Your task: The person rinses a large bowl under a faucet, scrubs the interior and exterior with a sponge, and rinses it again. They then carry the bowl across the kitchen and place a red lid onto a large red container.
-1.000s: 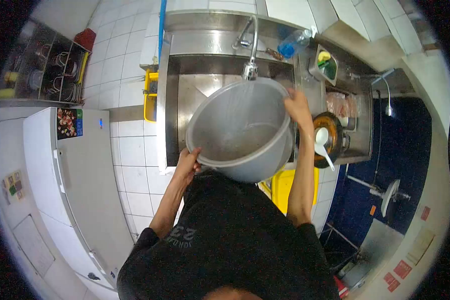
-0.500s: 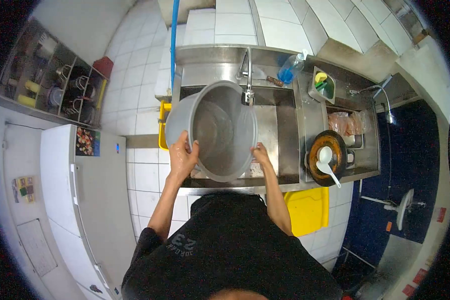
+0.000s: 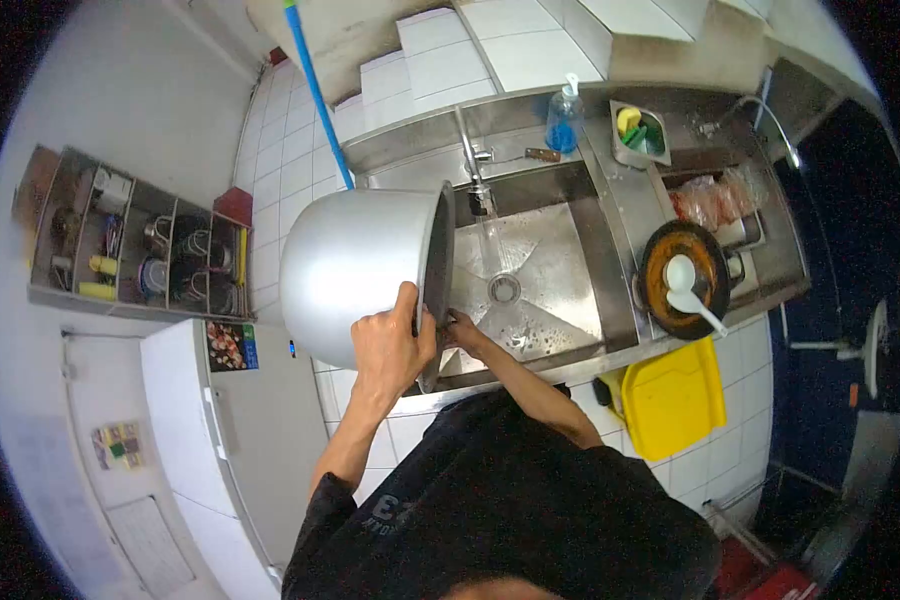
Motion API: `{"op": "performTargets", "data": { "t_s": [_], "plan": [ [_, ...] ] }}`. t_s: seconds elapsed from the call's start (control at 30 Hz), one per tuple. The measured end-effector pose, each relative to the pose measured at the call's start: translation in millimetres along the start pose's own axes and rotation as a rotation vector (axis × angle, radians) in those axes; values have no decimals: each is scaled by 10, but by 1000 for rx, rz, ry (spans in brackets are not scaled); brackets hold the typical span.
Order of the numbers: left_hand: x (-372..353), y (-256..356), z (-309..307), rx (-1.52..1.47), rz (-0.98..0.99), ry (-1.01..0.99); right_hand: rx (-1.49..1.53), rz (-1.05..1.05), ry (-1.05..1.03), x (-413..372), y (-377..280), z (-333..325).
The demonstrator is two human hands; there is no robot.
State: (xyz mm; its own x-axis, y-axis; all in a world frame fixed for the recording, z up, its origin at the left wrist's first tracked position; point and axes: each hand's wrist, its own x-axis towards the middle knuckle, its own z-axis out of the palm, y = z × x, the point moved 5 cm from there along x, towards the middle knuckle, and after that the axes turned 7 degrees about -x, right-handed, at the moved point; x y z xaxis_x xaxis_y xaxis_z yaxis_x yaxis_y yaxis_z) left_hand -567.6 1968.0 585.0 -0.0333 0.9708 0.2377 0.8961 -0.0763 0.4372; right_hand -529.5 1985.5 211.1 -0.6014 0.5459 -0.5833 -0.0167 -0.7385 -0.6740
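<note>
A large silver-grey metal pot (image 3: 355, 270) is tipped on its side over the left edge of the sink (image 3: 560, 290), its mouth turned right toward the basin. My left hand (image 3: 395, 345) is closed around the near part of its rim. Lower on the rim, my right hand (image 3: 460, 333) is closed too, its fingertips partly hidden by the pot. The pot's inside is mostly out of sight. To the right of the mouth, a faucet (image 3: 478, 185) lets a thin stream fall toward the drain (image 3: 504, 289). Wet drops cover the basin floor.
On the counter stand a blue soap bottle (image 3: 563, 120), a brown-handled tool (image 3: 543, 155) and a metal tub with sponges (image 3: 640, 135). Right of the basin sits a wok (image 3: 655, 300) holding a white ladle (image 3: 695, 305), near bagged food (image 3: 715, 200). A yellow bin (image 3: 675, 400) is below.
The pot has moved left from under the faucet and turned from mouth-up to lying on its side. Both hands have kept hold of its rim. The basin floor and drain now show.
</note>
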Motion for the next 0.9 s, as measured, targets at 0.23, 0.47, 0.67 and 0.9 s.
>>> {"op": "performTargets", "data": {
  "t_s": [0.23, 0.47, 0.67, 0.9],
  "plan": [
    [-103, 305, -58, 110, 4, -59, 60, -145, -138, 626, 638, 272],
    [-80, 634, -68, 180, 76, -105, 89, -157, -147, 323, 494, 396],
    [-99, 743, -49, 192, 87, -98, 64, -147, -139, 207, 554, 355],
    [-161, 397, 4, 108, -85, -83, -61, -62, -135, -142, 608, 300]
  ]
}}
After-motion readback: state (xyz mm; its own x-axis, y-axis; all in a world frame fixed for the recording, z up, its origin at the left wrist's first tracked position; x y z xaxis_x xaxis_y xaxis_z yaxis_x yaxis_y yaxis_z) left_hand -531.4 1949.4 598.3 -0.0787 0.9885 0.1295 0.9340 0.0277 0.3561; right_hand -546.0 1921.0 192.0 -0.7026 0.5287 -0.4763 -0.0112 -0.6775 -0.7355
